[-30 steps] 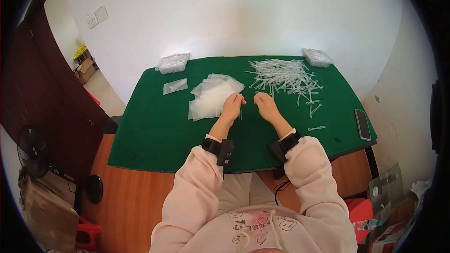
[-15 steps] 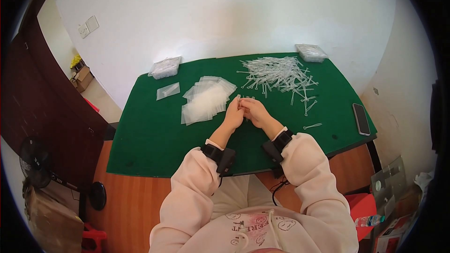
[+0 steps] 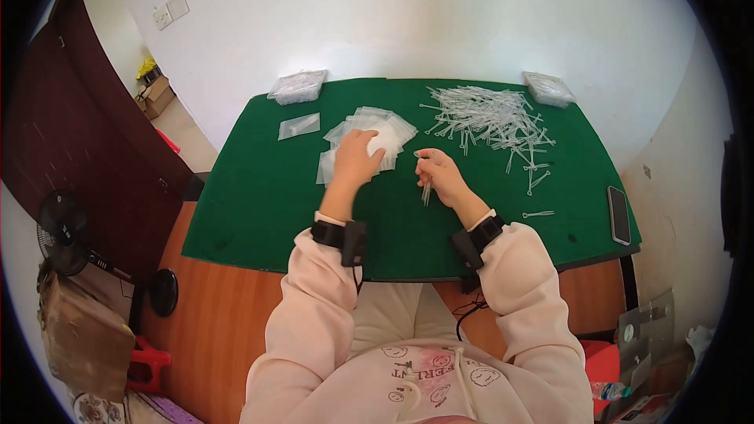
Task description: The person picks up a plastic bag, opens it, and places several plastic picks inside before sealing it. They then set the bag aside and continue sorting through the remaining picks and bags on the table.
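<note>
My left hand (image 3: 358,159) rests over a fanned pile of clear plastic bags (image 3: 399,129), its fingers apart. To the right of it, my right hand (image 3: 444,177) is closed around a few clear two-pronged plastic picks (image 3: 426,194), whose prongs point down toward me. A large heap of the same picks (image 3: 481,114), with small rings at one end, lies at the far right of the table. One pick (image 3: 539,213) lies alone nearer to me. At the far left is a separate flat bag (image 3: 299,126) that seems to have something inside.
A green-covered table (image 3: 259,212) stands against a white wall. Two clear boxes, a left one (image 3: 298,87) and a right one (image 3: 549,89), sit at its back edge. A phone (image 3: 619,215) lies by the right edge. A fan (image 3: 64,224) stands on the left.
My hands were together in front of the bags and have parted. The left moved onto the bag pile; the right stays nearby with the picks. The view has shifted a little.
</note>
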{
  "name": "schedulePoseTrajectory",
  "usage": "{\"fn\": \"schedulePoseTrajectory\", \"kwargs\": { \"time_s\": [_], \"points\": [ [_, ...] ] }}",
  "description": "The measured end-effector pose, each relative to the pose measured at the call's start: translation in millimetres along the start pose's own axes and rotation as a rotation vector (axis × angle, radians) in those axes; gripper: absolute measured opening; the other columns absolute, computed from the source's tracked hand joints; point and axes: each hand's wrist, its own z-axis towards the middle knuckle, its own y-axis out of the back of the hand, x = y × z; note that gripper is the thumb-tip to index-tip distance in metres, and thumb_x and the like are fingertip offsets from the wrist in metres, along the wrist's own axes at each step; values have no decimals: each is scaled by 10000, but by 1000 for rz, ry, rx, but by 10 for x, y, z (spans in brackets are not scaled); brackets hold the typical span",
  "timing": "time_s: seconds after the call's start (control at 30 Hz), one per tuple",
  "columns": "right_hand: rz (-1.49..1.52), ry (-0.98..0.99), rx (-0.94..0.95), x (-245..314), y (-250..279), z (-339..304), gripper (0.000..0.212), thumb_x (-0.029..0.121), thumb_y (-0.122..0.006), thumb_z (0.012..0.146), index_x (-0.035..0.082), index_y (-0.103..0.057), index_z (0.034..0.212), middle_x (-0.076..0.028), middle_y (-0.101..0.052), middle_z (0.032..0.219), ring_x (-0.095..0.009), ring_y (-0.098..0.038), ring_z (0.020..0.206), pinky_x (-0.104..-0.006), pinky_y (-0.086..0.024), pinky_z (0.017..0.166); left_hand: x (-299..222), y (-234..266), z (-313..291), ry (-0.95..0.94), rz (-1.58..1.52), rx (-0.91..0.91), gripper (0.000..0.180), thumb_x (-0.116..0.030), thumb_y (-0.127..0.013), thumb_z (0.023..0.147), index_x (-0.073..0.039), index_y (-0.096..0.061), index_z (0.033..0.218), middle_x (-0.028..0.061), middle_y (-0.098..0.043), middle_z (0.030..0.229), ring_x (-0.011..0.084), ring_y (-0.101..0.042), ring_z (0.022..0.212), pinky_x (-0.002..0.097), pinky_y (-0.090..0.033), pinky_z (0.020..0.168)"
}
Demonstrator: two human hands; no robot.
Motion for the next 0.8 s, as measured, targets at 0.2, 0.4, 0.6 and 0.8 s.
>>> {"fn": "schedulePoseTrajectory", "kwargs": {
  "time_s": [0.2, 0.4, 0.6, 0.8],
  "points": [
    [37, 253, -53, 45, -58, -69, 234, 101, -540, 861, 10, -463, 1062, 12, -477, 627, -65, -424, 520, -207, -360, 503, 341, 244, -100, -35, 300, 424, 821, -366, -756, 570, -92, -436, 1275, 152, -384, 1330, 323, -336, 1237, 411, -287, 1002],
    [-186, 326, -28, 50, -118, -74, 169, 144, -553, 867, 16, -514, 971, 11, -486, 634, -52, -431, 516, -206, -342, 470, 433, 271, -57, 23, 206, 491, 879, -396, -777, 533, -69, -433, 1272, 181, -397, 1304, 350, -352, 1206, 399, -292, 992],
    [-276, 304, -46, -33, -18, -25, 136, 161, -570, 859, 27, -548, 850, 26, -481, 595, -50, -428, 478, -205, -323, 427, 173, 133, -85, 82, 284, 301, 860, -375, -797, 508, -47, -461, 1229, 166, -445, 1188, 332, -397, 1112, 404, -328, 952],
    [-457, 238, -72, -52, 51, -21, 167, 172, -602, 835, 35, -559, 750, 57, -436, 554, -22, -375, 463, -195, -284, 421, -43, 132, -63, -171, 40, 71, 826, -326, -800, 511, -44, -452, 1205, 156, -429, 1192, 341, -384, 1119, 413, -326, 962]
  ]
}}
